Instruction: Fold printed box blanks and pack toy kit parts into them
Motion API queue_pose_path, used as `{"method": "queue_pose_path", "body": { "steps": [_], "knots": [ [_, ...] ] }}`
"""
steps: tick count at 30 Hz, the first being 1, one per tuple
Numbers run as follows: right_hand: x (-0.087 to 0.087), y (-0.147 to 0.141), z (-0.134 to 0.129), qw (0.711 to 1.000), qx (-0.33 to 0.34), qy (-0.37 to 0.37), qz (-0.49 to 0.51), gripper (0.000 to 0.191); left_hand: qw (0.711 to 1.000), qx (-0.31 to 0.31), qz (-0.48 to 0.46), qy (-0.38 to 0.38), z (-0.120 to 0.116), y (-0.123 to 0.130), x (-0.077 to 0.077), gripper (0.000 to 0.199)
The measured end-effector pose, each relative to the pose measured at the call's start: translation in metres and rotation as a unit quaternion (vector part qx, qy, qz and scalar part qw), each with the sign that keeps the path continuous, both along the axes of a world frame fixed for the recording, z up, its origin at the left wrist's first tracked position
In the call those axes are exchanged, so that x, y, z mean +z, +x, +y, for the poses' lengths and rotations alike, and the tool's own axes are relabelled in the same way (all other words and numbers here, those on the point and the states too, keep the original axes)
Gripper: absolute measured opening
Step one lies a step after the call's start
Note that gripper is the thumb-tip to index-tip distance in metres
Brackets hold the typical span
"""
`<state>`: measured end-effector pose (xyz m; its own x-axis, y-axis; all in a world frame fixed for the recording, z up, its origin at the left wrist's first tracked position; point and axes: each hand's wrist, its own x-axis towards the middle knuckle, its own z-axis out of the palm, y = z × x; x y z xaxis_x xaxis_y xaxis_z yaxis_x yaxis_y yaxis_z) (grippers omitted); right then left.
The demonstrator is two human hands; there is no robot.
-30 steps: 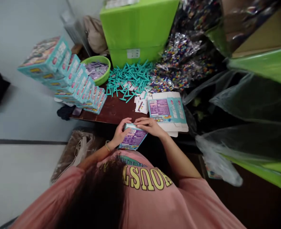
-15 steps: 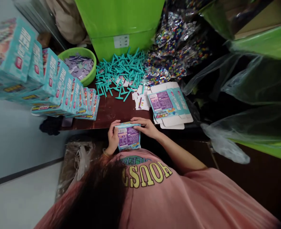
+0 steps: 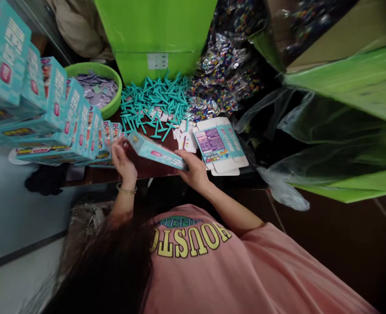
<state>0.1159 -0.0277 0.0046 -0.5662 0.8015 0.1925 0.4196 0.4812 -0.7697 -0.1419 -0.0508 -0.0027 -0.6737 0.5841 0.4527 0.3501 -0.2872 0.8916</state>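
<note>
My right hand point(image 3: 195, 172) grips one end of a slim teal cardboard box point(image 3: 156, 152), which is tilted above the table's front edge. My left hand point(image 3: 124, 160) is raised beside the box's other end, its fingers apart and holding nothing. Close to that hand, on the left, stands a long row of similar filled-out teal boxes point(image 3: 60, 100). To the right of my right hand lies a stack of flat, unfolded boxes point(image 3: 225, 146).
Behind the box are a heap of teal T-shaped plastic tools point(image 3: 160, 100), white printed cards point(image 3: 184, 138) and a green basin point(image 3: 116, 102) of lilac pieces. Bags of coloured beads point(image 3: 222, 83) sit beside a tall green bin point(image 3: 156, 35). Clear plastic point(image 3: 287, 192) hangs at right.
The box has gone from near my lap up and left over the table, turned so its narrow side shows. My left hand has let go of it and moved left.
</note>
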Motion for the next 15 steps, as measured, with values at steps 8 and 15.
{"method": "queue_pose_path", "body": {
  "steps": [8, 15],
  "knots": [
    [-0.044, -0.014, 0.002, 0.989, 0.027, 0.063, -0.127, 0.045, 0.893, -0.121, 0.340, -0.270, -0.048, 0.034, -0.053, 0.069],
    [-0.057, -0.001, 0.018, 0.971, -0.100, -0.215, -0.031, 0.061, 0.846, -0.147, 0.409, -0.308, -0.067, 0.024, -0.069, 0.086]
  ]
}}
